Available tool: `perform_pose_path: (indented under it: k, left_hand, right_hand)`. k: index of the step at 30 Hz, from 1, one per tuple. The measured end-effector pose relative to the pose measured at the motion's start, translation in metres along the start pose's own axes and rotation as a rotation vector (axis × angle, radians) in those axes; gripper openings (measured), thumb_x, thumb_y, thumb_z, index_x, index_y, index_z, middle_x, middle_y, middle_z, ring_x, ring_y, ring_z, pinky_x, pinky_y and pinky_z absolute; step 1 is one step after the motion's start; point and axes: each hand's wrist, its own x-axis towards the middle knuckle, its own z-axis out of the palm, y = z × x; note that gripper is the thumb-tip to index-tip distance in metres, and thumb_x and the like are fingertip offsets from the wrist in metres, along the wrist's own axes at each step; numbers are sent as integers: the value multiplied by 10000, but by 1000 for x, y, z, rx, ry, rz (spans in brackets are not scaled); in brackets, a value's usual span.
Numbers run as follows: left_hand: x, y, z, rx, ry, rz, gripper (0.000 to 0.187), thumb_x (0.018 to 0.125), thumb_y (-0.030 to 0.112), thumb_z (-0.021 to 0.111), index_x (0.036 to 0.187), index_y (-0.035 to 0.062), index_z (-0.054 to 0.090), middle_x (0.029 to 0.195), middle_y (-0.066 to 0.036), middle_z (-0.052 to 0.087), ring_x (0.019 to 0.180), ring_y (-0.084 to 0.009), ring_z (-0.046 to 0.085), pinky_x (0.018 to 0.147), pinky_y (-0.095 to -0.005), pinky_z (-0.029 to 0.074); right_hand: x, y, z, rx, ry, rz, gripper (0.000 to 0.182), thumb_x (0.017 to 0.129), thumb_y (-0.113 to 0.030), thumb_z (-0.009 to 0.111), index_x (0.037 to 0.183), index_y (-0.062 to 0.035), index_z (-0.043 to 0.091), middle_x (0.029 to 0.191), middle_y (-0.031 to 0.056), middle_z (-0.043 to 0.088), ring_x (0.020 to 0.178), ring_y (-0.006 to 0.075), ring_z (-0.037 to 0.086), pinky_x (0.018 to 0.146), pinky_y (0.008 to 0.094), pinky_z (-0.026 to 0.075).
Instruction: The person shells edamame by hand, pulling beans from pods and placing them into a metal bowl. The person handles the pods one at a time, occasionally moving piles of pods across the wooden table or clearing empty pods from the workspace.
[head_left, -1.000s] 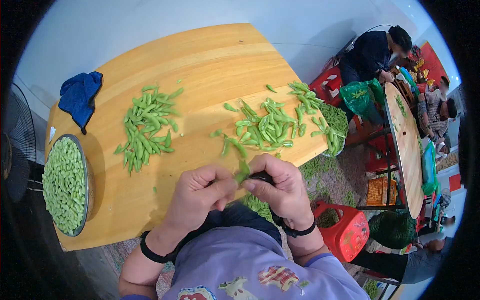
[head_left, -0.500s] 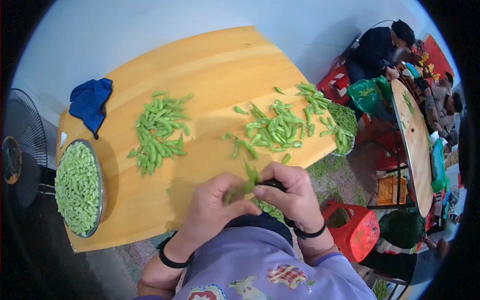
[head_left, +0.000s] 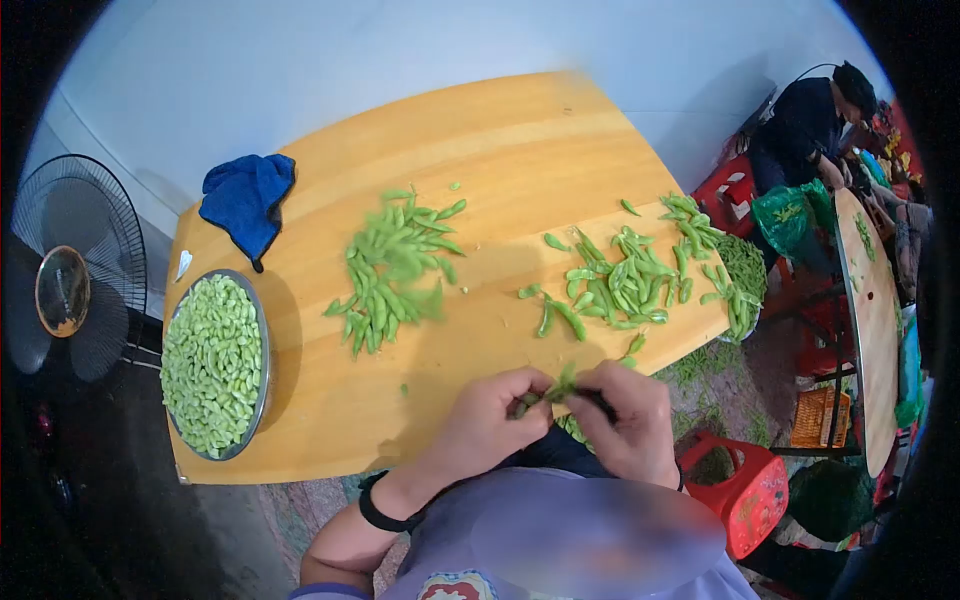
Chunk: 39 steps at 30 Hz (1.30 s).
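My left hand (head_left: 490, 420) and my right hand (head_left: 628, 420) meet at the near edge of a wooden table (head_left: 500, 130), both pinching one green bean pod (head_left: 555, 388) between their fingertips. A pile of pods (head_left: 395, 265) lies on the table beyond my left hand. A second, looser pile of pods (head_left: 615, 280) lies beyond my right hand. At the left end of the table stands a metal bowl (head_left: 262, 340) filled with pale green shelled beans (head_left: 210, 360).
A blue cloth (head_left: 245, 200) lies at the table's far left corner. A floor fan (head_left: 65, 270) stands left of the table. A red plastic stool (head_left: 745, 490) and scattered pods are on the floor to the right. Other people sit at a second round table (head_left: 865, 300) at far right.
The view has swung left, so the table and fan sit further right in frame. My hands stay together on the pod, now lower and smaller in view.
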Motion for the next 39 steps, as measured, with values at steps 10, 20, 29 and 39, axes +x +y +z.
perform_pose_path:
  k: [10,20,29,39]
  left_hand:
    - [70,-13,-128,809,597,-251,333,771,297,598,709,-31,594,654,-180,588,635,-283,573,607,-392,436]
    - [84,-45,-143,337,705,-57,240,739,199,674,617,27,560,563,-59,520,498,-157,472,474,-292,370]
    - [43,20,-49,-649,249,-1,125,797,83,622,702,101,543,591,51,448,476,-26,324,429,-181,230]
    - [39,28,-15,-671,238,55,155,727,5,657,676,93,540,557,55,460,471,-17,333,427,-187,236]
  right_hand:
    - [27,58,-7,563,319,350,227,782,-71,624,965,6,514,671,-8,512,550,63,470,489,187,373]
    - [30,34,-1,293,-114,59,95,819,-50,584,884,2,538,759,51,534,701,113,520,605,245,426]
    - [44,24,6,403,-309,42,182,830,-56,569,999,10,562,803,73,548,714,130,512,609,252,421]
    - [38,17,6,266,-165,-85,171,779,-44,608,930,7,548,756,123,506,691,279,518,617,337,411]
